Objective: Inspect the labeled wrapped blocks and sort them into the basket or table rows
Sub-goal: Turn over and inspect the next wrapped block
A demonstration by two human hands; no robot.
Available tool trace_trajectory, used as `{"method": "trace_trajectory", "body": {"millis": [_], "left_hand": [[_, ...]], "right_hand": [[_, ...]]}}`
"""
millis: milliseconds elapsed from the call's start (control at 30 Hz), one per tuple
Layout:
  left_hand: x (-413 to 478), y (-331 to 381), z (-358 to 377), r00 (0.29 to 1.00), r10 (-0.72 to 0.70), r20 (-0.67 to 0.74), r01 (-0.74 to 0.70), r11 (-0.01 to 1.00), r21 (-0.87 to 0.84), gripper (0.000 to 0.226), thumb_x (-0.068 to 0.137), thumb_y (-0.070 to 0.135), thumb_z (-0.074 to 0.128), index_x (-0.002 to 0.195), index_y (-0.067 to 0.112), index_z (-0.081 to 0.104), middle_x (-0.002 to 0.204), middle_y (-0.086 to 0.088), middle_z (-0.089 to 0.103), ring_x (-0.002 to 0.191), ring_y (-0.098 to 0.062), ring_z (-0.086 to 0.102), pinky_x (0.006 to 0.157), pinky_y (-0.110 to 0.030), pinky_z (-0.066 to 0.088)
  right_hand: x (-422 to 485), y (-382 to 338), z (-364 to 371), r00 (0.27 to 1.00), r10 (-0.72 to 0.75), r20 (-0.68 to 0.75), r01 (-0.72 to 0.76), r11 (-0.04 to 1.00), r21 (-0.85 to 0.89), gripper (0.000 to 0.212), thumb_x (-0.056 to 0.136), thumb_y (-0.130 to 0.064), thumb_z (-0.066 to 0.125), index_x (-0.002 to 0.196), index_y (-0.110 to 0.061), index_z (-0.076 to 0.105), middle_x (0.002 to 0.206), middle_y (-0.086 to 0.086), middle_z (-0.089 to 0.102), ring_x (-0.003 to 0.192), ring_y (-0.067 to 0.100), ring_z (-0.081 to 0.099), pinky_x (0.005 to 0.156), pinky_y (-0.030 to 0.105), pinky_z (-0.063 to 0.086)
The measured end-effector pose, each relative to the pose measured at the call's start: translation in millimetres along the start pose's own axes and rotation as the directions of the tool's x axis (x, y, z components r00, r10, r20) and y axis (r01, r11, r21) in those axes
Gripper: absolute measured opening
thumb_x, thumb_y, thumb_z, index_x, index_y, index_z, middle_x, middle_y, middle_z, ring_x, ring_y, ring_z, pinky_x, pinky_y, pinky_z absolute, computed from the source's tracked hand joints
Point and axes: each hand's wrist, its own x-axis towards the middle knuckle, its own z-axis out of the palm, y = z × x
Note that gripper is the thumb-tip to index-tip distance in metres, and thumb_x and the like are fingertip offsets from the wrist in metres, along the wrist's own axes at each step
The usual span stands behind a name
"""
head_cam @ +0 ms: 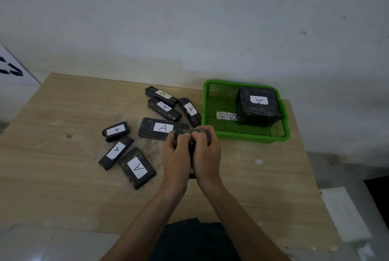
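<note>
wooden table point(63, 113), green basket point(248, 137) at right. left hand point(175, 152) and right hand point(207, 151) together grasp one wrapped block point(203, 132), label unseen. likely risk: misread label, wrong basket or row

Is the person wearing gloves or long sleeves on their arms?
No gloves: the left hand and right hand are bare, with no rings or watch showing. The forearms are bare too, no sleeves in view. Dark clothing shows at the bottom edge.

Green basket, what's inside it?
One big black wrapped block with an A label sits inside the green basket. Beside it lies a white paper strip reading ABNO; the block covers the rest of the word.
</note>
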Motion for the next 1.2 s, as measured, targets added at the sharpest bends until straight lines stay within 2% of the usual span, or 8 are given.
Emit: {"method": "trace_trajectory", "body": {"millis": [433, 700, 800, 867, 967, 1033, 1100, 1200], "left_hand": [[1.4, 3.0, 1.3, 0.997, 0.06, 0.037, -0.058, 0.997, -0.05, 0.03, 0.093, 0.002, 0.036, 0.065, 0.011, 0.041, 0.057, 0.007, 0.043, 0.046, 0.004, 0.041, 0.043, -0.012, 0.035], [16.4, -1.1, -2.7, 0.992, -0.111, 0.058, 0.115, 0.991, -0.067, 0.029, 0.089, 0.017, 0.04, 0.061, 0.019, 0.047, 0.062, 0.002, 0.048, 0.064, -0.013, 0.045, 0.057, -0.031, 0.033], [14.4, -0.8, -2.6, 0.989, -0.067, 0.133, 0.073, 0.997, -0.036, 0.025, 0.093, 0.018, 0.041, 0.072, 0.016, 0.055, 0.073, -0.001, 0.056, 0.072, -0.014, 0.053, 0.061, -0.029, 0.04], [14.0, -6.0, -5.0, 0.981, -0.029, 0.193, 0.039, 0.998, -0.047, 0.011, 0.092, 0.021, 0.052, 0.097, 0.019, 0.06, 0.094, -0.002, 0.063, 0.089, -0.015, 0.06, 0.072, -0.027, 0.05], [9.8, -13.0, -10.1, 0.968, 0.154, 0.198, -0.17, 0.983, 0.064, 0.058, 0.068, 0.035, 0.073, 0.119, 0.027, 0.046, 0.114, 0.003, 0.059, 0.106, -0.007, 0.059, 0.087, -0.022, 0.051], [8.3, -14.0, -11.4, 0.95, 0.224, 0.215, -0.254, 0.959, 0.123, 0.073, 0.062, 0.032, 0.079, 0.121, 0.025, 0.038, 0.115, 0.005, 0.055, 0.104, 0.004, 0.058, 0.084, -0.013, 0.048], [12.4, -12.5, -16.1, 0.945, 0.238, 0.226, -0.271, 0.954, 0.126, 0.071, 0.063, 0.021, 0.083, 0.117, 0.022, 0.038, 0.112, 0.0, 0.056, 0.1, 0.006, 0.059, 0.08, -0.011, 0.048], [21.1, -10.3, -25.9, 0.927, 0.29, 0.236, -0.34, 0.917, 0.21, 0.075, 0.057, 0.043, 0.08, 0.119, 0.02, 0.045, 0.117, -0.012, 0.051, 0.11, -0.016, 0.058, 0.092, -0.031, 0.05]], "right_hand": [[2.1, 3.2, 3.2, 0.995, -0.097, -0.021, 0.098, 0.994, 0.05, 0.017, 0.078, -0.028, 0.04, 0.072, -0.021, 0.054, 0.066, 0.006, 0.054, 0.063, 0.024, 0.05, 0.055, 0.033, 0.04], [-2.1, 3.5, 1.7, 0.995, -0.104, -0.006, 0.104, 0.994, 0.045, 0.02, 0.082, -0.021, 0.033, 0.077, -0.02, 0.053, 0.07, -0.003, 0.053, 0.067, 0.015, 0.051, 0.058, 0.033, 0.041], [-0.3, -2.2, -1.1, 0.998, -0.067, -0.011, 0.068, 0.996, 0.06, 0.021, 0.088, -0.021, 0.033, 0.079, -0.018, 0.053, 0.072, -0.001, 0.054, 0.067, 0.011, 0.053, 0.058, 0.026, 0.044], [6.7, -4.4, -4.2, 0.999, 0.038, -0.012, -0.036, 0.993, 0.111, 0.023, 0.095, -0.022, 0.037, 0.083, -0.013, 0.055, 0.079, 0.007, 0.057, 0.069, 0.006, 0.058, 0.06, 0.021, 0.048], [13.7, -11.6, -6.4, 0.96, 0.249, 0.132, -0.274, 0.932, 0.237, 0.043, 0.083, -0.049, 0.046, 0.098, -0.015, 0.065, 0.107, 0.019, 0.066, 0.102, 0.024, 0.064, 0.09, 0.04, 0.053], [12.9, -16.3, -9.9, 0.93, 0.264, 0.257, -0.327, 0.912, 0.248, 0.048, 0.084, -0.053, 0.043, 0.11, -0.019, 0.065, 0.121, 0.018, 0.063, 0.114, 0.029, 0.06, 0.101, 0.044, 0.048], [10.3, -18.6, -17.6, 0.909, 0.206, 0.361, -0.292, 0.935, 0.201, 0.046, 0.093, -0.049, 0.038, 0.12, -0.021, 0.061, 0.133, 0.015, 0.056, 0.123, 0.023, 0.054, 0.106, 0.036, 0.044], [8.3, -18.0, -32.7, 0.85, 0.105, 0.516, -0.131, 0.991, 0.016, 0.048, 0.098, -0.04, 0.031, 0.137, -0.019, 0.049, 0.143, 0.006, 0.047, 0.131, 0.012, 0.045, 0.108, 0.026, 0.04]]}}
